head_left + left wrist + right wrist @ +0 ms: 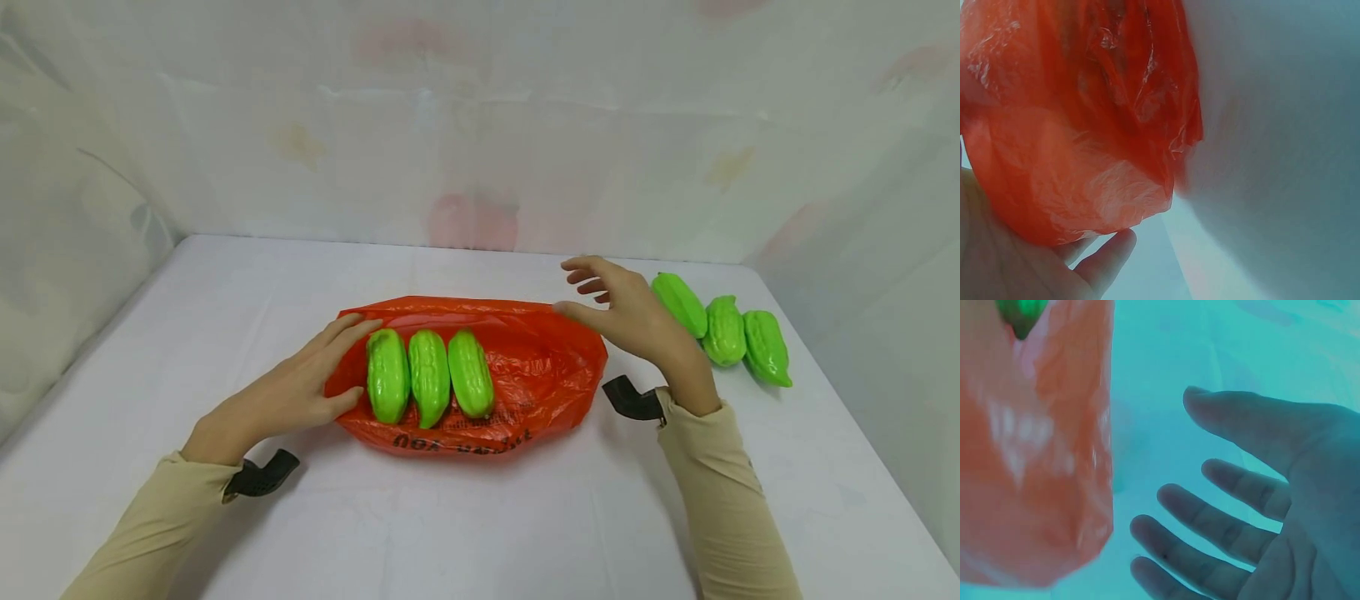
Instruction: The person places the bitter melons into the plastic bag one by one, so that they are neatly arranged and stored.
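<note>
Left fingers (pixel 350 336) and right fingers (pixel 592 264) spread and empty, I'd pinch this likely slippery, crinkled red plastic bag (pixel 534 375) by its rim (pixel 480 305).

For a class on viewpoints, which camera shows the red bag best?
The head view: it shows nearly all of the red bag, with three green vegetables inside. The left wrist view shows only part, close up; the right wrist view, likewise, only part.

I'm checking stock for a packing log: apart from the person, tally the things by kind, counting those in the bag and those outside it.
Red plastic bag: 1
Green bitter gourds: 6 (3 in the bag, 3 outside it)
Total: 7
</note>
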`<state>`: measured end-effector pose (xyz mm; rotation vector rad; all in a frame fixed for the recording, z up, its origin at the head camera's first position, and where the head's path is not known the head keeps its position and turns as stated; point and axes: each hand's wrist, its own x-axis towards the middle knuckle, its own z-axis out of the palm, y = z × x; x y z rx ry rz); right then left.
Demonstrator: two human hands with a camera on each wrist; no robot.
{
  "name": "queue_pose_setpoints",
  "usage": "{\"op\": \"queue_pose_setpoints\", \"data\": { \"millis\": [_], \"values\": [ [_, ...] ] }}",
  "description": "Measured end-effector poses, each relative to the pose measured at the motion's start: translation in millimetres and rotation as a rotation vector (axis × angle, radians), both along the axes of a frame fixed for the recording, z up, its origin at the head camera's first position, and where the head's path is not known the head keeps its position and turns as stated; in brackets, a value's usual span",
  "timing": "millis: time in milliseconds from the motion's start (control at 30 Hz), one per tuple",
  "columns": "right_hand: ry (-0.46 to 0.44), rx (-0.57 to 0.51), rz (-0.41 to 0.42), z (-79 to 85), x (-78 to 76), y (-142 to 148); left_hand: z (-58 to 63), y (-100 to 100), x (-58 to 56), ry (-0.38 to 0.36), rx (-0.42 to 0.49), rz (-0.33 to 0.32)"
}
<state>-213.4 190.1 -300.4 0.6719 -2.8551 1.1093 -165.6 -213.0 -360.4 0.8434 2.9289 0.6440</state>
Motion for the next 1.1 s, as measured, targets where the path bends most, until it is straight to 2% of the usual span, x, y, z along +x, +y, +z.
{"op": "queue_pose_setpoints", "data": {
  "millis": [500,900,1100],
  "values": [
    [0.018,0.013,-0.05,-5.3,-10.4,20,0.7,3,0.9,0.003,0.0,0.007],
    [0.044,0.02,-0.126,-10.7,-16.3,34,1.0,5,2.4,-0.01,0.001,0.006],
    [0.025,0.022,-0.131,-10.9,-17.9,40,0.6,6,2.2,-0.001,0.012,-0.001]
  ]
}}
